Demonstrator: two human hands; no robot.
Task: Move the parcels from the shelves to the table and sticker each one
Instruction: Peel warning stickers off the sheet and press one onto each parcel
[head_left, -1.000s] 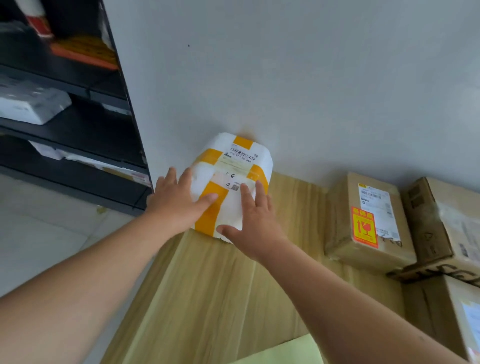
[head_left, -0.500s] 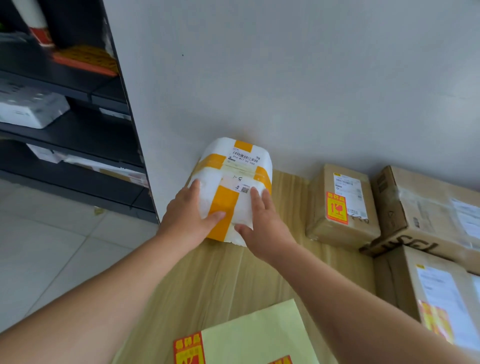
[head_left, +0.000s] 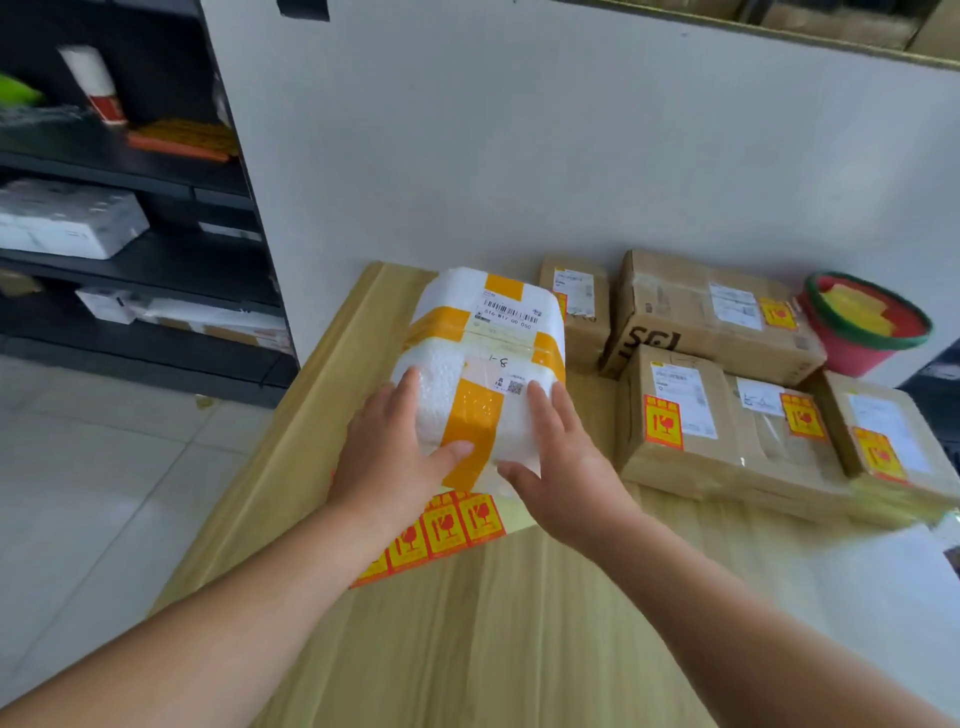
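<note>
White bubble-wrapped parcel crossed with orange tape bands (head_left: 483, 364): at the left part of the light wooden tabletop (head_left: 519, 639), near the white wall (head_left: 519, 156). Barcode label on its far top, a smaller label with a QR code and handwritten mark on the middle. Its near end covers the far edge of a sheet of red-and-yellow fragile stickers (head_left: 447, 530). Cannot tell whether the parcel rests fully on the tabletop or is held just off it.

Left hand (head_left: 395, 457): fingers extended along the parcel's left near corner, thumb pressed flat on the orange tape at the near face. Not curled round it.

Right hand (head_left: 566, 467): fingers straight, laid on the right top edge beside the QR label, thumb spread out toward the parcel's near bottom edge. The parcel sits between both palms.

To the right of the parcel, brown cardboard boxes in a cluster: a small box (head_left: 582, 312) just beside it against the wall, a long box with black lettering (head_left: 701, 317), a nearer box with a fragile sticker on its front corner (head_left: 675, 410), and another stickered box at the far right (head_left: 883, 431). Red plastic basket with a green rim (head_left: 862, 332) behind them, yellow items inside.

Black metal shelves (head_left: 130, 249) stand left of the wall, holding a white wrapped parcel (head_left: 67, 223) and other packets.
</note>
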